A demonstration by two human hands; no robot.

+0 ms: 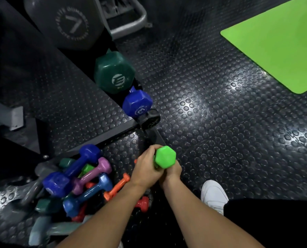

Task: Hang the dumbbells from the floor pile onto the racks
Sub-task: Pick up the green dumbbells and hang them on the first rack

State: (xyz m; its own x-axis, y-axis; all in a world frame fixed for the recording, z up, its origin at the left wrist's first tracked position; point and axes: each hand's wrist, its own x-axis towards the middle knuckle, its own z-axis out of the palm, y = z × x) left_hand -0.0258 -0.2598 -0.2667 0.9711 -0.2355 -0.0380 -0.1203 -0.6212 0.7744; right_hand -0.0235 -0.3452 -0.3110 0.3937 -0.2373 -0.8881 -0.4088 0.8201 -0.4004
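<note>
You hold a lime-green dumbbell (164, 157) in both hands just below the middle of the view, above the studded black rubber floor (220, 122). Its long axis runs nearly toward your head, so you see one hexagonal end face-on; the handle and far head are hidden in your grip. Your left hand (145, 169) wraps it from 9 o'clock with curled fingers, and your right hand (172, 171) curls round it from below, at 5 o'clock. The coating looks smooth and slightly glossy; no writing shows on the face.

At 8 o'clock lies the floor pile (77, 183): glossy hex-ended dumbbells in blue, purple, orange, red, teal and grey, crossing one another at many angles.

At 11 o'clock, on the dark rack (113, 129), a dark green dumbbell (114, 72) shows a white stylised "E" logo with small unreadable text beneath. Just below it a blue dumbbell (137, 103) bears a white "3" in a ring of blurred lettering. Higher up, a large black hex head (66, 24) shows a "7".

A white shoe (214, 195) stands at 4 o'clock, and a bright green mat (278, 47) lies at 2 o'clock.
</note>
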